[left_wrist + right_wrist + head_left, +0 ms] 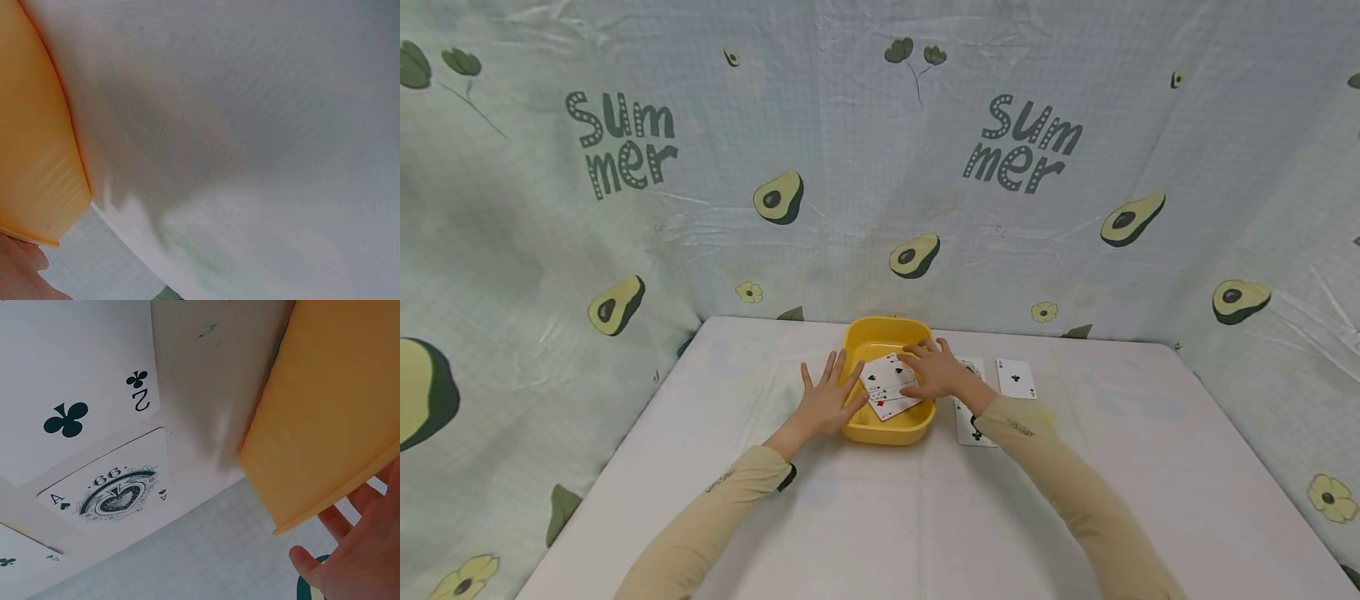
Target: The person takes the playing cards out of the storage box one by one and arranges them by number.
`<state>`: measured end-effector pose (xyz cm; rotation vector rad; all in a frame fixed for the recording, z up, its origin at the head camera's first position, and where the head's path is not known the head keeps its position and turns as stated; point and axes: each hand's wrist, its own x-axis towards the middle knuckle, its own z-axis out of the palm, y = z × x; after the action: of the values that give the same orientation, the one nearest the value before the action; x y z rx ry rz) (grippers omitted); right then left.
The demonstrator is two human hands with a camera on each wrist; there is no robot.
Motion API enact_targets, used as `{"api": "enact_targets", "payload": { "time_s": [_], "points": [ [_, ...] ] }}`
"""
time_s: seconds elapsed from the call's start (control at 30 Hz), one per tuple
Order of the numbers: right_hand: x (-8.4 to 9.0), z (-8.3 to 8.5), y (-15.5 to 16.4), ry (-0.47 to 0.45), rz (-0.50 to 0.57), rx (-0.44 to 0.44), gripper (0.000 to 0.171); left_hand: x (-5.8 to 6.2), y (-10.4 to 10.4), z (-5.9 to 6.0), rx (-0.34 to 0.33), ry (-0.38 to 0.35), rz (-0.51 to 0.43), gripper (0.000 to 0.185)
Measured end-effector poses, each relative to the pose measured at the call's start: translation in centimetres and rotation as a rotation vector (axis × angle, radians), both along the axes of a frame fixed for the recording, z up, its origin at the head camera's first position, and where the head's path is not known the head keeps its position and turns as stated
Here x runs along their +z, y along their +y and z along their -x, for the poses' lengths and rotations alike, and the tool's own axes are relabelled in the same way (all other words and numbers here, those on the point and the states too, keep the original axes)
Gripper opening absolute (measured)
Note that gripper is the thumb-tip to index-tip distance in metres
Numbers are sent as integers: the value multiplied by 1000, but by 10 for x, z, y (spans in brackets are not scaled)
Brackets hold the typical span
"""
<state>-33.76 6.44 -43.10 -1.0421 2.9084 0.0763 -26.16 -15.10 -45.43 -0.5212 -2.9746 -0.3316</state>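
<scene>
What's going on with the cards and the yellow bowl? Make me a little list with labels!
Bowl: yellow tray on the white table
Cards in bowl: several face-up cards
Left hand: flat, fingers spread, touching the tray's left side
Right hand: resting on the cards inside
Cards on table: two of clubs, ace of spades, one more, right of the tray

Yellow tray, white cards, avocado-print cloth

The tray (887, 433) is plain yellow; the cards (889, 385) are white with black and red pips; the backdrop (880, 167) is pale green, gridded, printed with avocados and "Summer".
</scene>
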Motion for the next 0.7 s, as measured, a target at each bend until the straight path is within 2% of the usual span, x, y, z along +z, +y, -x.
{"api": "enact_targets", "payload": {
  "time_s": [0.23, 0.7],
  "points": [
    [-6, 4, -15, 3, -92, -42, 63, -1, -1, 1, 1, -18, -12, 60],
    [-10, -1, -33, -37, -212, -98, 60, -2, -1, 2, -5, 6, -9, 59]
  ]
}}
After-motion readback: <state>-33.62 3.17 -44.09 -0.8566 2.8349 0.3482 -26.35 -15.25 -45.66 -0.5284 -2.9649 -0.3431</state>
